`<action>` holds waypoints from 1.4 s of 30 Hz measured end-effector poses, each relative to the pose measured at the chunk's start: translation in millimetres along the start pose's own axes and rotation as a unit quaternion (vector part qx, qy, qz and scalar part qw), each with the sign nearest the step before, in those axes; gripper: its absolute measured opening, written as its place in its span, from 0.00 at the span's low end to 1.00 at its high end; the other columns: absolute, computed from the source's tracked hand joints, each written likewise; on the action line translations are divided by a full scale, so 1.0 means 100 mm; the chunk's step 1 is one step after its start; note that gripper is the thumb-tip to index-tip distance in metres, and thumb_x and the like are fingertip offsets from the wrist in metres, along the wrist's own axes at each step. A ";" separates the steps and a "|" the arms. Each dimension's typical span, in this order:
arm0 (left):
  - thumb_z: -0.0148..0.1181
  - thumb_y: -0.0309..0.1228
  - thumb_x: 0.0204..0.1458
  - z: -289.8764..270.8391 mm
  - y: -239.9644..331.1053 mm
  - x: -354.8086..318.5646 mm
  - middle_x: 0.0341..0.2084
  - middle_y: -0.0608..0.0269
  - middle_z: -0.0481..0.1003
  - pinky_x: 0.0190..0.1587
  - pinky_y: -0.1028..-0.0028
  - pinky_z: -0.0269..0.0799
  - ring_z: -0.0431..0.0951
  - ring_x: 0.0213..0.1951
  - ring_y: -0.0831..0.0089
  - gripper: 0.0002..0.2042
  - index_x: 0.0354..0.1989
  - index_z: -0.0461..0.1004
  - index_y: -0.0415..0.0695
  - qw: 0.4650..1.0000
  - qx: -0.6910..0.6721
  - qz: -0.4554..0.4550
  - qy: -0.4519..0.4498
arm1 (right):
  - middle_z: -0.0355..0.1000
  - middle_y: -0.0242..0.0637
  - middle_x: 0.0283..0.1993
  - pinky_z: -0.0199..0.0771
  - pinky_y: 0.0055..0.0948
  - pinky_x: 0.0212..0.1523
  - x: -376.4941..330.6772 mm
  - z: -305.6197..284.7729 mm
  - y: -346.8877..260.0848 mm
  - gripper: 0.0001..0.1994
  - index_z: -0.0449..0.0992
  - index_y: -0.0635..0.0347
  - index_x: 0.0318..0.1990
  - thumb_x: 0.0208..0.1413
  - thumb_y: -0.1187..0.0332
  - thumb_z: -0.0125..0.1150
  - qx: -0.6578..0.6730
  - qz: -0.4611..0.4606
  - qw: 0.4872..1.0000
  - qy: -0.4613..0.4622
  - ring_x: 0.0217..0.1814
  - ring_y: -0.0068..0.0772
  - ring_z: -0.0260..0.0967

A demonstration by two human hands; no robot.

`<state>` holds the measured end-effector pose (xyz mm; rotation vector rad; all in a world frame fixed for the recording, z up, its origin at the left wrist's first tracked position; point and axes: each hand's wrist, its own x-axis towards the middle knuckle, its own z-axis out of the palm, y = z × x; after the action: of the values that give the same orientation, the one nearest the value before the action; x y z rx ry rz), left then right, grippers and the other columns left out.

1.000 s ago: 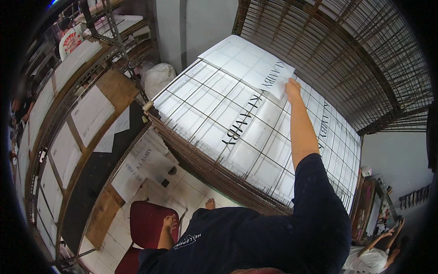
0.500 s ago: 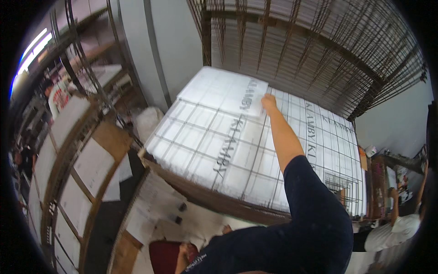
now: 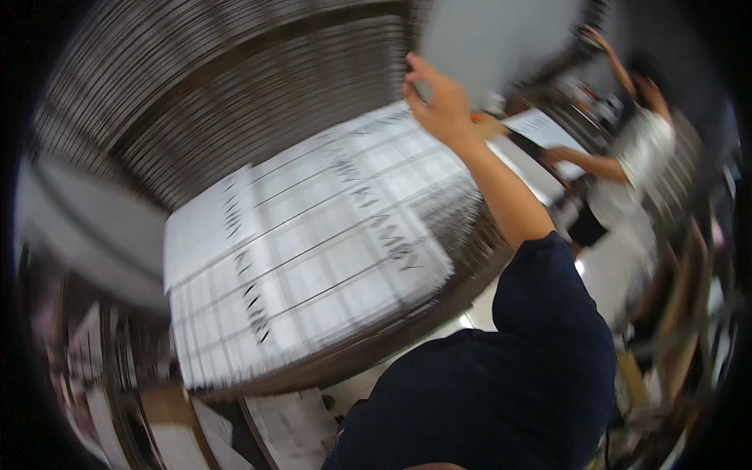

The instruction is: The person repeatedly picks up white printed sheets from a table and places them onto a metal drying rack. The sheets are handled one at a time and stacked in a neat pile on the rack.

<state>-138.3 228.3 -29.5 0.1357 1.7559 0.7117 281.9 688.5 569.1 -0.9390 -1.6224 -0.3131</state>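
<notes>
Across the rack (image 3: 407, 325), printed white sheets (image 3: 313, 274) lie spread out, one sheet (image 3: 207, 227) overlapping others at the far left corner. I judge that one placed; how many remain I cannot tell. Right hand (image 3: 443, 103) raised, empty, fingers apart; left out of view.
</notes>
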 end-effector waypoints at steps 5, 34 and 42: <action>0.50 0.37 0.51 0.57 0.55 -0.02 0.39 0.56 0.71 0.34 0.69 0.70 0.73 0.30 0.67 0.17 0.47 0.67 0.43 0.977 0.160 0.106 -0.090 | 0.71 0.39 0.37 0.69 0.24 0.40 -1.18 -2.16 1.33 0.14 0.70 0.65 0.47 0.53 0.71 0.55 -0.102 0.172 0.917 0.345 0.38 0.27 0.70; 0.55 0.43 0.50 7.14 2.30 -3.20 0.35 0.65 0.69 0.31 0.79 0.64 0.68 0.32 0.79 0.19 0.44 0.66 0.44 0.876 0.234 0.244 -0.343 | 0.61 0.30 0.35 0.67 0.31 0.32 -3.99 -2.27 3.70 0.07 0.64 0.57 0.37 0.51 0.67 0.48 0.436 0.740 0.471 0.204 0.46 0.36 0.70; 0.56 0.41 0.48 8.21 2.70 -3.29 0.26 0.61 0.72 0.29 0.75 0.65 0.70 0.28 0.77 0.15 0.28 0.72 0.39 0.886 0.113 0.329 -0.306 | 0.66 0.41 0.41 0.67 0.27 0.40 -3.24 -2.68 2.95 0.10 0.64 0.66 0.41 0.52 0.71 0.51 0.354 0.595 0.687 0.221 0.41 0.30 0.66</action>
<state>641.3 621.6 276.0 1.0449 1.1480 0.8194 680.2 572.1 266.7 -0.9825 -0.3404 0.8905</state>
